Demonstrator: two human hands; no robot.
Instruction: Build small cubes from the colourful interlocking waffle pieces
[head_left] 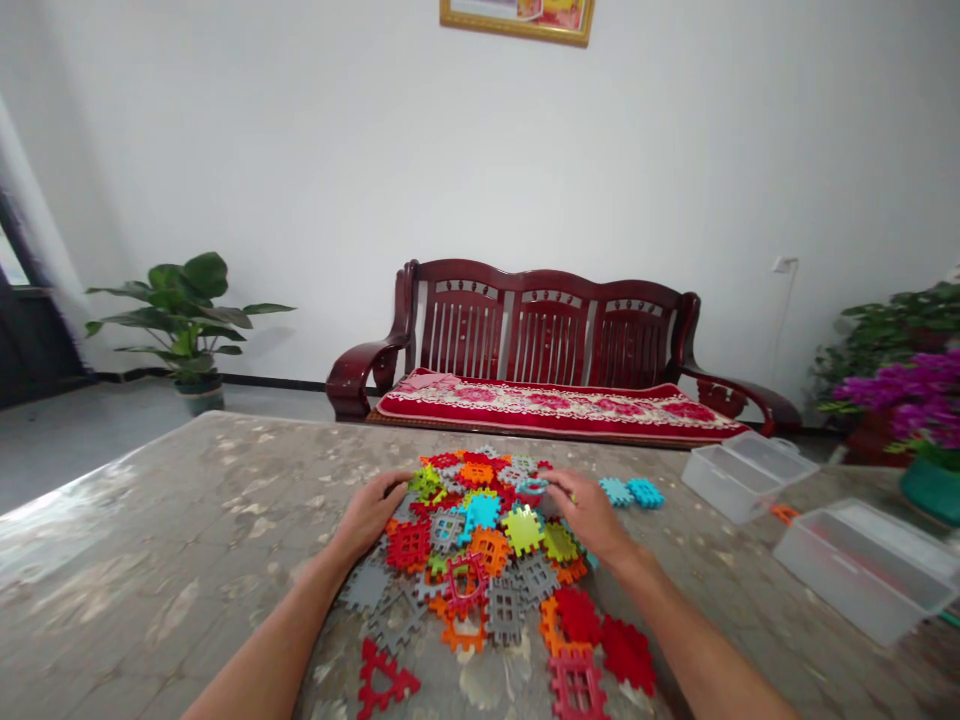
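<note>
1. The pile (491, 550) of toothed plastic pieces lies on the middle of the tabletop (187, 560), spreading from near the far edge toward the near side
2. The left hand (373, 508) is at the pile's left flank, fingertips by a lime piece (427, 486); its grip looks narrow, but whether it holds anything cannot be told
3. The right hand (589, 508) is at the opposite flank, fingertips by a light blue piece (532, 488); this grip looks narrow too, with a firm hold impossible to confirm
4. Because the pieces overlap and their teeth could catch, lifting one might drag its neighbours or topple the pile
5. The dark red piece (628, 655) lies just beside the right forearm (686, 620), so a low pull toward the near edge could sweep it along
6. Toward the right edge, an orange piece (784, 513) lies between two clear boxes (862, 570) and, being partly hidden, could be overlooked
</note>
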